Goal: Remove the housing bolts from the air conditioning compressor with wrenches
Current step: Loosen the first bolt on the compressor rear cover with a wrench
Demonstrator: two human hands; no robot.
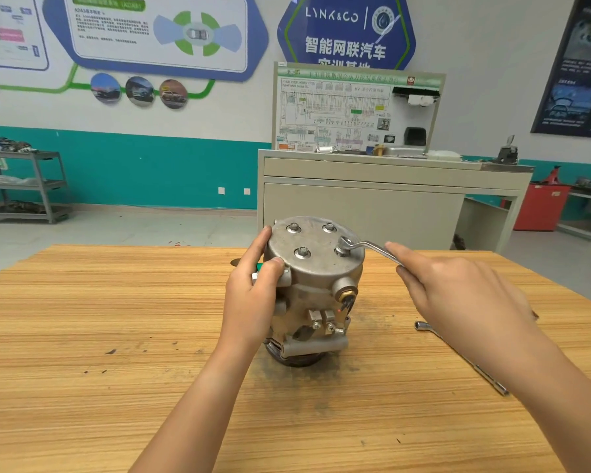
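Observation:
A grey metal air conditioning compressor (316,288) stands upright on the wooden table (116,336). Several housing bolts sit in its round top cover; one bolt (302,252) is nearest me. A silver offset ring wrench (365,246) has its ring over the right-hand bolt (342,249). My right hand (458,295) grips the wrench handle from the right. My left hand (253,291) holds the compressor's left side, fingers wrapped round the cover's edge and thumb on its rim.
A second long silver wrench (464,358) lies on the table to the right, partly under my right forearm. Behind the table stand a beige training bench (389,199) with a wiring board, a grey shelf cart (24,186) at left and a red cabinet (539,206) at right.

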